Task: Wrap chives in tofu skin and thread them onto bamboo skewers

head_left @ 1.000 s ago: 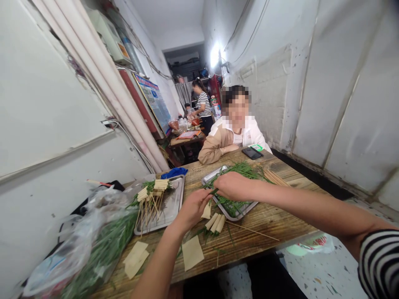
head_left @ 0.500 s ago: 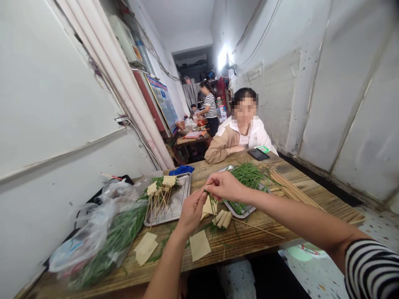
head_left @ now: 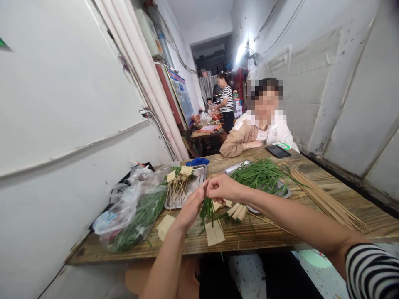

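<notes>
A small bunch of green chives (head_left: 205, 211) hangs down between my two hands above the table. My left hand (head_left: 192, 204) is closed round its upper part. From the right, my right hand (head_left: 222, 187) pinches at the top of the same bunch, its fingertips touching the left hand. Just below lie pale tofu-skin squares (head_left: 215, 233), and another pale square (head_left: 166, 226) is left of my wrist. Several rolled tofu skins with chives (head_left: 238, 211) rest on a thin skewer to the right. Behind my right forearm, a metal tray (head_left: 288, 193) carries loose chives (head_left: 258, 175).
A second metal tray (head_left: 201, 173) at the left holds skewered rolls (head_left: 180, 176). Beside it sits a plastic bag of greens (head_left: 137, 220). Bare wooden skewers (head_left: 327, 199) and a phone (head_left: 277, 151) lie at the right. Across the table, a person (head_left: 262, 128) leans on folded arms.
My view has swung, so the table sits further right. More of the chives now shows hanging below my hands, which stay together.
</notes>
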`<act>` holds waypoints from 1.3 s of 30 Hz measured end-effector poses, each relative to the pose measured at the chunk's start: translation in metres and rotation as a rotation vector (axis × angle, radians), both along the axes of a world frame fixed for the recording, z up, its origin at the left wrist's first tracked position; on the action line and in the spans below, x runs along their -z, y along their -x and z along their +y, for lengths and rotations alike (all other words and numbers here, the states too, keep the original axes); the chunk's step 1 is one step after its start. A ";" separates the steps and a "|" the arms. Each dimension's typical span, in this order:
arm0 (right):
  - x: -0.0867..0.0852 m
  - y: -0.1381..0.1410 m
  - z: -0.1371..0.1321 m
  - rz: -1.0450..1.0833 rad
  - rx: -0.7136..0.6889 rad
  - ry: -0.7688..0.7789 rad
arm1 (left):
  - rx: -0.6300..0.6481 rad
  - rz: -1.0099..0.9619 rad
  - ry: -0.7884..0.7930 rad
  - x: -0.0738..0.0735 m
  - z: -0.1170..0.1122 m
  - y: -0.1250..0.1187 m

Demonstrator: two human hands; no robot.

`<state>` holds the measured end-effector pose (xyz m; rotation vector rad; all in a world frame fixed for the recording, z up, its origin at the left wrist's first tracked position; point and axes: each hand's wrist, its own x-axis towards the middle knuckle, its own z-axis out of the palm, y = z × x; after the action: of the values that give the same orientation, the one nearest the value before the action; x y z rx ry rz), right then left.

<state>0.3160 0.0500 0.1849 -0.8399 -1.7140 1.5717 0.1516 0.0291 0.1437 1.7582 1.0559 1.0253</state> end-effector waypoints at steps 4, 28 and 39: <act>0.005 0.008 0.005 0.005 0.008 0.014 | 0.088 -0.274 0.286 -0.001 -0.003 0.000; 0.014 0.007 0.007 -0.046 -0.054 0.018 | -0.067 0.075 -0.085 -0.002 -0.027 -0.015; 0.037 -0.011 0.002 -0.150 -0.166 -0.088 | 0.110 0.113 0.234 0.007 -0.035 0.006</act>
<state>0.3266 0.0522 0.1476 -0.8064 -1.9896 1.5607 0.1460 -0.0063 0.1363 1.6768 1.0891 0.7115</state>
